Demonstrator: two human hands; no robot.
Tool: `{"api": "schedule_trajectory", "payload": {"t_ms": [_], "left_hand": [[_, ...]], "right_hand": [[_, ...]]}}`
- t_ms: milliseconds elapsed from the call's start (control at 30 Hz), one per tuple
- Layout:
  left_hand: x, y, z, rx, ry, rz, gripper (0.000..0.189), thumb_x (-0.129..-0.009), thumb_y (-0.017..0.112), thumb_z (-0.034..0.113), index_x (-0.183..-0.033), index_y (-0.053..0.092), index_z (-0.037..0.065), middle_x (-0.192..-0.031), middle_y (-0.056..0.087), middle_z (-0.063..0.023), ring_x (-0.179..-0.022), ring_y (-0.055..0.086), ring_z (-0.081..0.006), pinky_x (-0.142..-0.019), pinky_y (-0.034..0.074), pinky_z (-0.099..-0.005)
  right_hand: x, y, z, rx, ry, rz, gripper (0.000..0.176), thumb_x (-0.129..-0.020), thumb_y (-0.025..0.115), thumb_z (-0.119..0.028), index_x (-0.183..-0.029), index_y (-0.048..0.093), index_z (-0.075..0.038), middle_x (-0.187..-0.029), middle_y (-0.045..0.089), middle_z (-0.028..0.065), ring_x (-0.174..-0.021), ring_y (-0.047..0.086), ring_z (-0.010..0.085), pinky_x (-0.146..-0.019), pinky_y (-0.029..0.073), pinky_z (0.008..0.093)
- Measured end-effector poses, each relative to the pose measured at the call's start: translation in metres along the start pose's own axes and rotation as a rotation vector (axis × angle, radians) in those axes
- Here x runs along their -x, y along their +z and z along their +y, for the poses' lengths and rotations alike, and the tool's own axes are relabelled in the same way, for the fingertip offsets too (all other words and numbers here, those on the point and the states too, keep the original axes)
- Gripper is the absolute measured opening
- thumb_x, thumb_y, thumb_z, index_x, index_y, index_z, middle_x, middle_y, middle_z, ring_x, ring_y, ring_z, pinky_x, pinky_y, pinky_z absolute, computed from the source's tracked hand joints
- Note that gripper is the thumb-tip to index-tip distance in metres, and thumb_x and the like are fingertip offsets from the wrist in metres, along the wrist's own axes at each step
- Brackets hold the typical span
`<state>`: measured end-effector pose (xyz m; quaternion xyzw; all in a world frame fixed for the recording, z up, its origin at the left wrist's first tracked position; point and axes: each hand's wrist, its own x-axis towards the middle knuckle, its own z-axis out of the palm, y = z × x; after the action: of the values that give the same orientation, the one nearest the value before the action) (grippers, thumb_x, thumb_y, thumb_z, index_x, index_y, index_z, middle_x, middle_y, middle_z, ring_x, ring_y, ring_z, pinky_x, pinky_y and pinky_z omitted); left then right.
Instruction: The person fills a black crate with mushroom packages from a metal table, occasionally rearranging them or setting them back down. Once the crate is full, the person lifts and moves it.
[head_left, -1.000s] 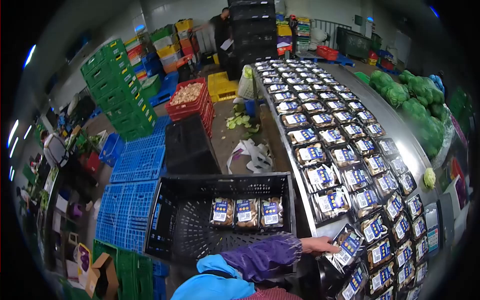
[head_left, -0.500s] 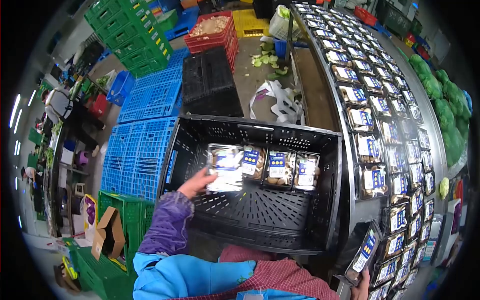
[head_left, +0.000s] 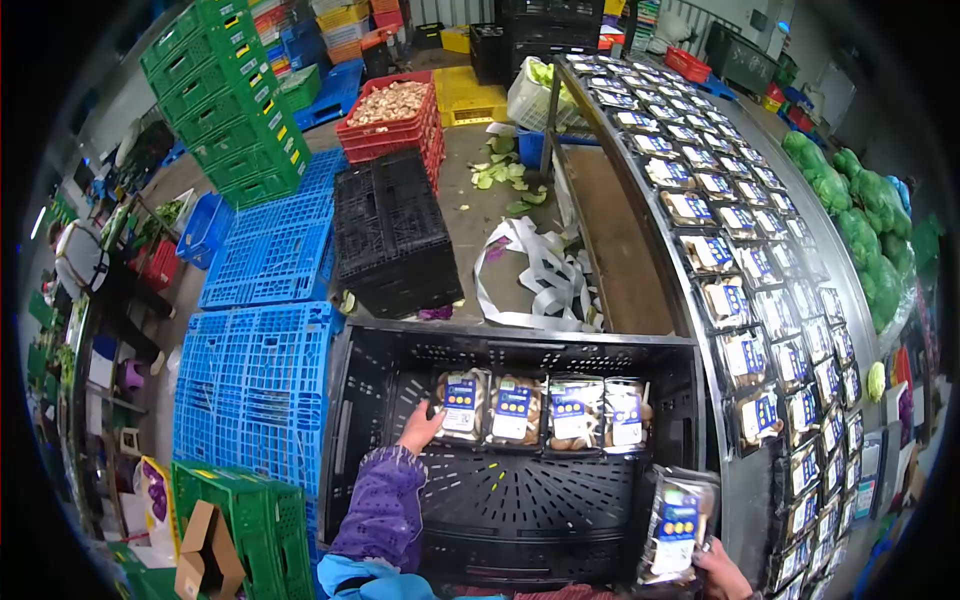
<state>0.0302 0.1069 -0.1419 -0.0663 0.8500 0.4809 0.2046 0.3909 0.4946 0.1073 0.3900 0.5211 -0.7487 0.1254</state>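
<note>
A black plastic crate (head_left: pixel 540 515) lies in front of me with a row of several film-wrapped mushroom packs along its far side. My left hand (head_left: pixel 420 428) reaches in and grips the left edge of the leftmost mushroom pack (head_left: pixel 462 405), which sits in line with the others. In my right hand (head_left: pixel 722 568) is another labelled mushroom pack (head_left: pixel 676 530), tilted and held by its right side over the crate's near right corner. The fingers behind that pack are partly hidden.
On the right, a long metal table (head_left: pixel 735 500) carries rows of mushroom packs. Blue pallets (head_left: pixel 250 390) and green crates (head_left: pixel 235 130) stand to the left. Beyond the crate are a closed black box (head_left: pixel 390 230) and white strapping (head_left: pixel 540 280) on the floor. A person (head_left: pixel 90 265) stands far left.
The left pack has come down into line with the row, my left hand still at it. My right hand has brought its pack from the table's side over the crate. The view has shifted.
</note>
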Motion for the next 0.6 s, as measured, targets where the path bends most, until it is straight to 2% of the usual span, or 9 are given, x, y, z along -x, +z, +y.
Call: {"api": "schedule_trajectory", "payload": {"t_ms": [133, 167, 200, 233, 300, 400, 433, 533, 600], "left_hand": [[0.049, -0.012, 0.021, -0.207, 0.063, 0.257, 0.052, -0.083, 0.056, 0.029, -0.124, 0.039, 0.001, -0.117, 0.045, -0.0213, -0.105, 0.047, -0.0304, -0.09, 0.037, -0.0362], [0.064, -0.016, 0.037, -0.126, 0.068, 0.162, 0.046, -0.086, 0.051, 0.026, -0.124, 0.039, 0.002, -0.118, 0.046, -0.019, -0.106, 0.047, -0.0276, -0.09, 0.037, -0.033], [0.087, -0.018, 0.053, 0.407, 0.121, -0.197, 0.045, -0.091, 0.044, 0.03, -0.128, 0.035, 0.006, -0.12, 0.046, -0.0154, -0.105, 0.047, -0.0244, -0.089, 0.038, -0.0338], [0.123, -0.029, 0.074, 0.641, -0.178, -0.404, 0.048, -0.093, 0.039, 0.035, -0.132, 0.029, 0.009, -0.124, 0.044, -0.0125, -0.108, 0.048, -0.0219, -0.089, 0.039, -0.0352], [0.151, -0.028, 0.092, 1.147, -0.337, -0.802, 0.052, -0.092, 0.041, 0.035, -0.134, 0.025, 0.009, -0.129, 0.04, -0.0131, -0.117, 0.043, -0.0218, -0.093, 0.039, -0.0385], [0.164, -0.043, 0.099, 1.05, -0.291, -0.559, 0.052, -0.086, 0.056, 0.016, -0.129, 0.03, 0.004, -0.121, 0.047, -0.0092, -0.111, 0.048, -0.0177, -0.093, 0.04, -0.0313], [0.156, -0.051, 0.088, 1.047, -0.208, -0.48, 0.05, -0.084, 0.057, 0.012, -0.127, 0.032, 0.003, -0.117, 0.05, -0.0095, -0.107, 0.05, -0.0166, -0.091, 0.041, -0.0311], [0.13, -0.075, 0.057, 0.819, -0.106, -0.161, 0.054, -0.082, 0.059, 0.009, -0.126, 0.031, -0.003, -0.115, 0.051, -0.012, -0.106, 0.049, -0.0172, -0.089, 0.04, -0.0287], [0.115, -0.085, 0.055, 0.592, -0.024, 0.036, 0.062, -0.08, 0.061, 0.011, -0.129, 0.027, -0.005, -0.12, 0.048, -0.0149, -0.109, 0.047, -0.0194, -0.091, 0.037, -0.0287]], "right_hand": [[-0.061, 0.092, -0.035, 0.118, 0.038, -0.108, 0.051, -0.08, 0.059, -0.015, -0.122, 0.037, 0.003, -0.107, 0.054, 0.0113, -0.094, 0.054, 0.0176, -0.083, 0.043, 0.0304], [-0.087, 0.107, -0.029, 0.173, 0.02, -0.139, 0.054, -0.079, 0.06, -0.014, -0.124, 0.036, 0.006, -0.11, 0.054, 0.0124, -0.1, 0.051, 0.0177, -0.089, 0.039, 0.0298], [-0.103, 0.125, -0.029, 0.207, -0.017, -0.211, 0.055, -0.079, 0.061, -0.015, -0.123, 0.035, 0.006, -0.111, 0.053, 0.0131, -0.101, 0.051, 0.0177, -0.089, 0.04, 0.0295], [-0.115, 0.156, -0.034, 0.238, -0.06, -0.284, 0.056, -0.079, 0.062, -0.016, -0.123, 0.035, 0.007, -0.113, 0.052, 0.0138, -0.101, 0.05, 0.0177, -0.088, 0.04, 0.0292], [-0.142, 0.198, -0.025, 0.418, -0.135, -0.346, 0.058, -0.08, 0.062, -0.019, -0.123, 0.035, 0.007, -0.113, 0.052, 0.0137, -0.101, 0.05, 0.0177, -0.089, 0.04, 0.0286], [-0.16, 0.25, -0.019, 0.501, -0.264, -0.545, 0.058, -0.083, 0.059, -0.026, -0.125, 0.034, 0.005, -0.11, 0.052, 0.0164, -0.1, 0.051, 0.0175, -0.086, 0.041, 0.029], [-0.171, 0.257, -0.03, 0.688, -0.045, -0.597, 0.057, -0.086, 0.054, -0.032, -0.125, 0.034, 0.004, -0.11, 0.052, 0.0183, -0.096, 0.053, 0.0182, -0.083, 0.042, 0.0302], [-0.222, 0.268, 0.004, 0.971, -0.57, -0.532, 0.05, -0.087, 0.049, -0.034, -0.118, 0.039, 0.004, -0.105, 0.052, 0.0204, -0.087, 0.056, 0.0267, -0.08, 0.043, 0.0353], [-0.225, 0.282, 0.001, 1.259, -0.677, -0.557, 0.048, -0.083, 0.053, -0.032, -0.118, 0.041, -0.001, -0.114, 0.047, 0.0163, -0.099, 0.052, 0.0309, -0.083, 0.042, 0.038]]}}
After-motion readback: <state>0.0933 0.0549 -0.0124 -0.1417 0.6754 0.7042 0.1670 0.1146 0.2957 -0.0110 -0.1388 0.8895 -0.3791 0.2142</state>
